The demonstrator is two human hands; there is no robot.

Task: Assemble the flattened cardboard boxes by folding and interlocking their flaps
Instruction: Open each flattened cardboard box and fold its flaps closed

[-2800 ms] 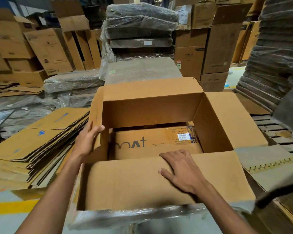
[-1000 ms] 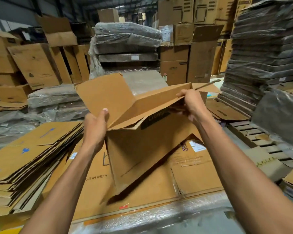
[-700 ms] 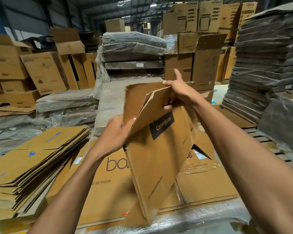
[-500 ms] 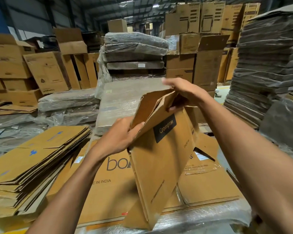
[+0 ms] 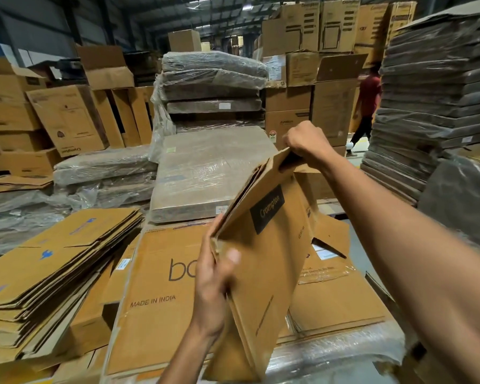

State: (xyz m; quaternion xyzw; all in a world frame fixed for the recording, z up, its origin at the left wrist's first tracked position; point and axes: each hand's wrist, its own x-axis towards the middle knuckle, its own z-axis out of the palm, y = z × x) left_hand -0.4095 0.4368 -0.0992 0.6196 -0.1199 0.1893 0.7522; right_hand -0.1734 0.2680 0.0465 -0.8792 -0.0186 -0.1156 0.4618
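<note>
Currently holding the flattened box upright over the flat cartons, pinching its near edge with the left hand and clutching its top edge with the right hand, perhaps risking a torn flap through uneven pulling.

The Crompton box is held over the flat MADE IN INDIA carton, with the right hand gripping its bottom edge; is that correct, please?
No: the head view shows the right hand gripping the Crompton box at its top edge, not the bottom. It is over the MADE IN INDIA carton.
</note>
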